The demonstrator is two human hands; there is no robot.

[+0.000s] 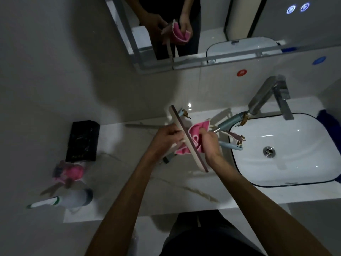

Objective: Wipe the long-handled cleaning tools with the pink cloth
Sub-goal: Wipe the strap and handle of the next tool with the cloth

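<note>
A squeegee with a long beige blade and dark rubber edge point(186, 137) is held above the counter, slanting from upper left to lower right. My left hand point(167, 138) grips it from the left near its handle. My right hand point(209, 143) holds the crumpled pink cloth point(195, 133) against the blade's right side. Other long-handled tools with light blue handles point(230, 122) lie on the counter behind, their ends reaching the sink's rim. One more blue handle point(230, 145) pokes out past my right hand.
A white basin point(313, 169) with a chrome faucet point(265, 97) fills the right side. On the marble counter point(184, 193) at left stand a black box point(83, 141), a pink item point(72, 171) and a spray bottle point(73, 200). A mirror point(203, 24) hangs on the wall.
</note>
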